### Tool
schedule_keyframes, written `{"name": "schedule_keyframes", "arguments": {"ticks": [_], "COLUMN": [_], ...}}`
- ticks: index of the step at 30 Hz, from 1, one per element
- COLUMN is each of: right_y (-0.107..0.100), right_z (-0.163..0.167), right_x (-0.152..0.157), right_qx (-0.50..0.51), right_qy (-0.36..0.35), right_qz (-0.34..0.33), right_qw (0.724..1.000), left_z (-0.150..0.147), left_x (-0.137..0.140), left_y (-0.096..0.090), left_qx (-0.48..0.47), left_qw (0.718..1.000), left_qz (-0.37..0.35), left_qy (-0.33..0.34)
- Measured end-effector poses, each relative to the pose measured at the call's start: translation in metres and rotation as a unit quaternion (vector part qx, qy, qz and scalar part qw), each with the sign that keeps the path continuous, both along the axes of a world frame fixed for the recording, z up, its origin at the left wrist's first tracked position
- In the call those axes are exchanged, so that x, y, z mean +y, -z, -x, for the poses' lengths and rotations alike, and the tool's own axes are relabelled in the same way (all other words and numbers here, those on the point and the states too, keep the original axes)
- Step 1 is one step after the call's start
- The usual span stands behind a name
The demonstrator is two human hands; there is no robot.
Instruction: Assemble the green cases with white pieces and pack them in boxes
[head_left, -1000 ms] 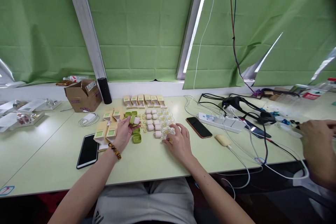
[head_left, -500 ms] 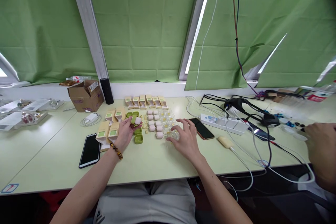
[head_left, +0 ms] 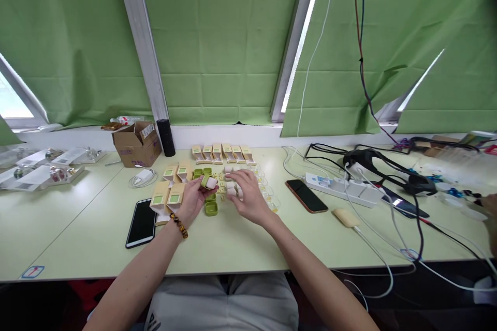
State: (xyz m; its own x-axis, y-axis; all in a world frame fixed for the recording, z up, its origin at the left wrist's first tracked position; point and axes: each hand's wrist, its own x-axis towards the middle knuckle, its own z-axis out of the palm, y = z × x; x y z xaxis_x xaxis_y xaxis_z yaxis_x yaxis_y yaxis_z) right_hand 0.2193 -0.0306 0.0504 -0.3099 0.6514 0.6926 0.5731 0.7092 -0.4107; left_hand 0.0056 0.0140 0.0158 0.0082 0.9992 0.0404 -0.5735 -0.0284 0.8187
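My left hand (head_left: 193,200) holds a small green case with a pale pink piece (head_left: 210,182) set in it, just above the table. My right hand (head_left: 248,197) hovers over the rows of small pink pieces (head_left: 230,185), fingers spread and touching them. Beside my left hand stand tan boxes with green labels (head_left: 169,197), and more green cases (head_left: 210,209) lie below the held one. A row of tan boxes (head_left: 221,153) lines the far edge, and clear plastic trays (head_left: 268,196) lie to the right of my right hand.
A black phone (head_left: 142,222) lies at the left and another phone (head_left: 306,195) at the right. A power strip (head_left: 341,187) with tangled cables, a cardboard box (head_left: 136,143) and a black cylinder (head_left: 166,137) stand behind. Another person's hand (head_left: 490,212) shows at the far right edge.
My right hand has moved left from the clear trays to the pink pieces, close to my left hand. The view shifted, and the other person's hand slid almost out of sight.
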Motion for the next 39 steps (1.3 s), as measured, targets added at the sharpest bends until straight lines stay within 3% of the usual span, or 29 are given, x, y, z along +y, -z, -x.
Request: {"name": "schedule_keyframes", "arguments": {"ticks": [4, 8, 13, 16, 18, 22, 25, 28, 34, 36, 39], "right_y": [0.009, 0.024, 0.034, 0.033, 0.032, 0.029, 0.028, 0.028, 0.03, 0.032, 0.036], "right_z": [0.036, 0.057, 0.064, 0.06, 0.056, 0.045, 0.038, 0.034, 0.034, 0.035, 0.036], "right_x": [0.026, 0.033, 0.027, 0.024, 0.024, 0.027, 0.029, 0.03, 0.036, 0.04, 0.043], "right_qx": [0.047, 0.112, 0.2, 0.225, 0.233, 0.211, 0.186, 0.199, 0.288, 0.323, 0.372], "right_qy": [-0.062, -0.042, -0.056, -0.079, -0.073, -0.027, -0.004, -0.012, -0.117, -0.167, -0.205], "right_qz": [0.052, 0.06, 0.029, 0.043, 0.051, 0.03, 0.02, 0.028, 0.122, 0.187, 0.261], "right_qw": [0.996, 0.991, 0.978, 0.97, 0.968, 0.977, 0.982, 0.979, 0.943, 0.913, 0.867], "left_z": [0.001, -0.001, -0.008, -0.009, -0.008, -0.003, -0.001, -0.001, -0.003, -0.003, 0.0], "left_x": [0.0, 0.001, -0.002, -0.005, -0.006, -0.009, -0.015, -0.022, -0.031, -0.029, -0.022], "left_y": [0.001, 0.004, 0.004, 0.001, -0.002, -0.009, -0.015, -0.018, -0.021, -0.018, -0.012], "left_qx": [-0.001, -0.009, -0.032, 0.003, 0.043, 0.126, 0.169, 0.224, 0.323, 0.362, 0.445], "left_qw": [1.0, 0.999, 0.996, 0.994, 0.995, 0.986, 0.964, 0.938, 0.891, 0.857, 0.77], "left_qz": [-0.001, 0.001, -0.024, -0.033, -0.042, -0.101, -0.185, -0.247, -0.303, -0.343, -0.422], "left_qy": [0.027, 0.042, 0.078, 0.109, 0.085, -0.036, -0.092, -0.097, -0.101, -0.131, -0.177]}}
